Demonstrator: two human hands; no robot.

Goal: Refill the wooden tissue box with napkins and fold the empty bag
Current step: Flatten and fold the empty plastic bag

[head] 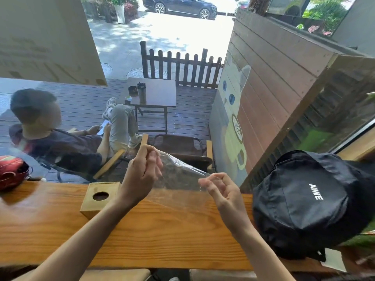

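A clear plastic bag [178,177] hangs stretched above the wooden counter [142,236], held between both hands. My left hand [142,175] pinches its upper left corner, raised higher. My right hand [220,191] grips the bag's right edge with curled fingers. The bag looks empty and see-through. The wooden tissue box [101,196] stands on the counter just left of my left wrist, lid on, with a round hole in the top; no napkin shows through the hole.
A black backpack [308,201] lies on the counter's right end. A red bag [12,173] rests at the far left. Beyond the window, a person sits in a chair on a deck beside a small table.
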